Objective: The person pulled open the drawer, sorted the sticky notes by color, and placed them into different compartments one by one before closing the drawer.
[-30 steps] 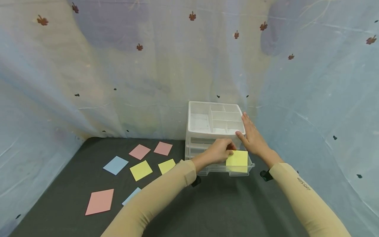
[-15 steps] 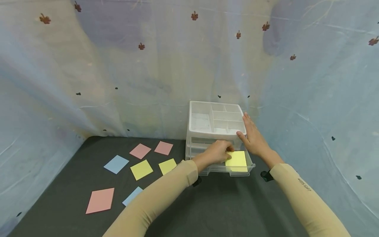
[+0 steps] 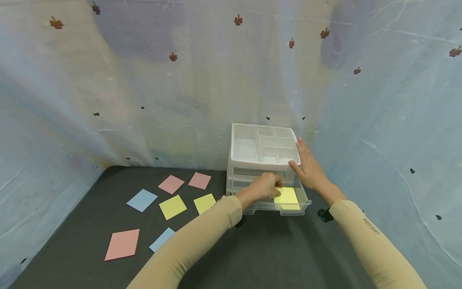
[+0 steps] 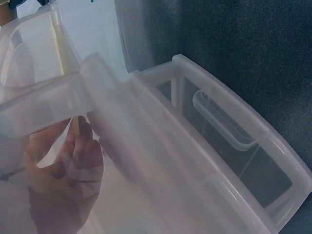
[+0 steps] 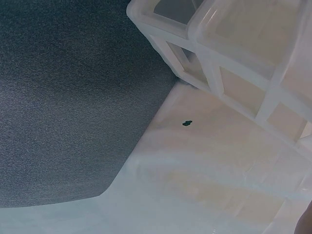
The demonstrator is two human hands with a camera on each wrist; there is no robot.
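Observation:
My left hand reaches into the pulled-out clear drawer of a small white plastic drawer unit. Its thumb and fingers pinch the upper left corner of a yellow sticky note, which leans low inside the drawer. Seen through the clear plastic in the left wrist view, the fingers are curled with a thin pale edge between them. My right hand rests, fingers straight, along the unit's right side, thumb at the top front corner. Only a sliver of it shows in the right wrist view.
Left of the unit, pink notes, blue notes and yellow notes lie spread on the dark table. A divided tray tops the unit. A patterned curtain hangs close behind and around.
The yellow note has gone lower into the drawer and tipped back from upright, the left hand lowering slightly with it. The right hand stays against the unit.

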